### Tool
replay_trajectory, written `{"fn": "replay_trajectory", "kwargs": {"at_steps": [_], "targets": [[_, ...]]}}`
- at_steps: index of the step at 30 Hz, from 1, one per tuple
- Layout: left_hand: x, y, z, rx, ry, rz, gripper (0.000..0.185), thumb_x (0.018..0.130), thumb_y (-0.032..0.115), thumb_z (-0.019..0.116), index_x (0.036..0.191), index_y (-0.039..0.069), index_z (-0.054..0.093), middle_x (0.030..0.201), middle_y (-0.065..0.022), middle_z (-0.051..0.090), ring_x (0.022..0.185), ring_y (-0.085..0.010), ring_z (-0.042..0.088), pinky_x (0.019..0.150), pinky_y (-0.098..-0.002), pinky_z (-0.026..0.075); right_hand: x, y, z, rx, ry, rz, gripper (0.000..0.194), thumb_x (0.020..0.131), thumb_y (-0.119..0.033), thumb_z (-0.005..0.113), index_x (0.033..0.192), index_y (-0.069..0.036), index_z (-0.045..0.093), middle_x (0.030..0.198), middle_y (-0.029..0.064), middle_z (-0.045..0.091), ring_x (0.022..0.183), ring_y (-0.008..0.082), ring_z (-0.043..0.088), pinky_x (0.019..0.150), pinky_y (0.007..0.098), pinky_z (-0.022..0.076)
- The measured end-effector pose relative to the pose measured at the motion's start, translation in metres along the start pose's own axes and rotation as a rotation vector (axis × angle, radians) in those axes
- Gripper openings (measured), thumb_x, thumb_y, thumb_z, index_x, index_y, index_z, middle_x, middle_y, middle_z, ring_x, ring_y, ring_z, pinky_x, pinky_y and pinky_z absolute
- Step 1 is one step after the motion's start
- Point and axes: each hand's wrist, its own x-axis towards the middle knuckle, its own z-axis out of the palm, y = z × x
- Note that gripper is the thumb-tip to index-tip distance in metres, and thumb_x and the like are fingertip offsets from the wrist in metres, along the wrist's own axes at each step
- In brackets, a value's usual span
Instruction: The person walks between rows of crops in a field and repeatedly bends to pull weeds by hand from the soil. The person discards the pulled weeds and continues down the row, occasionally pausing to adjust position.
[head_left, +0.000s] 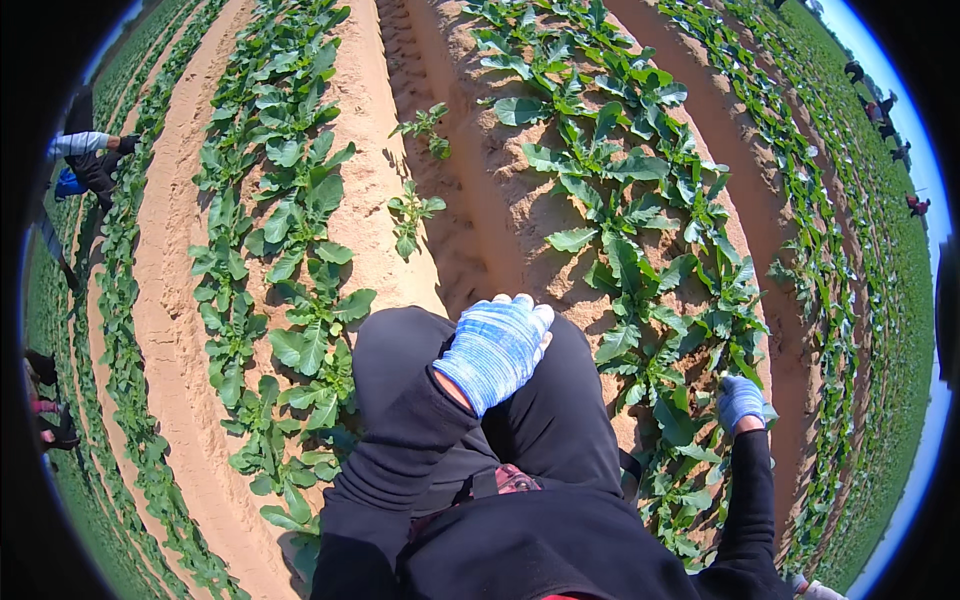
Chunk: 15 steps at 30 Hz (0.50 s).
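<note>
My left hand (495, 352), in a blue and white knit glove, rests over my bent knees. Its back faces up and its fingers curl down, hiding the palm. Out to the right, my right hand (740, 403) wears a matching glove and reaches in among the leafy green plants (675, 330). Leaves touch or overlap its fingertips, so whether it grips a stem is hidden. Bare brown soil (697, 365) shows beside that hand, between the leaves.
Another leafy row (292, 255) runs along my left. Two small plants (411, 214) grow by the furrow (457, 187) ahead. One co-worker's sleeve (82, 142) and dark-gloved hand show far left. A pale-gloved hand (817, 591) shows bottom right; several people (881, 112) are far right.
</note>
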Motion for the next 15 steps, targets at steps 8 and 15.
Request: {"fn": "replay_trajectory", "kwargs": {"at_steps": [8,15], "targets": [[-0.012,-0.051,-0.040,-0.345,0.349,0.046,0.021,0.083,0.014,0.056,0.100,0.003,0.057,0.088,-0.0158,0.058,0.084,-0.0320,0.058,0.073,-0.0369,0.046,-0.165,-0.014,0.163,0.185,-1.300,-0.310,0.042,0.078,-0.036,0.055,0.106,-0.006,0.060,0.096,0.0120,0.064,0.089,0.0282,0.061,0.078,0.0354,0.0449],[0.028,-0.176,-0.017,-0.463,0.553,-0.338,0.021,0.084,0.013,0.053,0.101,0.002,0.059,0.094,-0.0166,0.060,0.085,-0.0287,0.059,0.075,-0.0337,0.046,-0.031,-0.103,0.007,0.473,-0.017,-0.410,0.015,0.076,-0.013,0.060,0.086,-0.003,0.064,0.077,0.0150,0.063,0.070,0.0317,0.061,0.064,0.0339,0.0484]]}}
